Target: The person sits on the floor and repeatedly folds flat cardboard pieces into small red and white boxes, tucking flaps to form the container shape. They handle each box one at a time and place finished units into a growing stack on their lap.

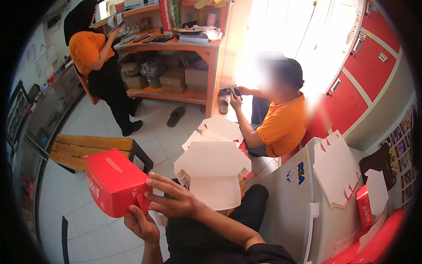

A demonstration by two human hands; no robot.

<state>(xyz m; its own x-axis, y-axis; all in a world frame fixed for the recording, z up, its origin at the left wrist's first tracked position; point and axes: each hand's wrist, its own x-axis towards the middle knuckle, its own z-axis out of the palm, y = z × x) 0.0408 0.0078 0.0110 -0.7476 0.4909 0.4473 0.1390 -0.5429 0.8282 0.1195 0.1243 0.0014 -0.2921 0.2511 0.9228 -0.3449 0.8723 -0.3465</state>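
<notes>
Box (115,182), red, folded, count one: gripped in front of me above the tiled floor (83,229), my left hand (141,225) clasping its lower corner, my right hand (172,198) spread over its end flap. Flat white blanks (213,169), one stack, just beyond. Wooden bench (90,149), one.

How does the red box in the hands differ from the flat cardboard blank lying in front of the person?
The red box is folded into a closed block, red printed side out; the flat blank lies unfolded, plain white side up, flaps spread. The box is gripped by the left hand and right hand; the blank lies untouched. Both look like the same carton stock.
</notes>
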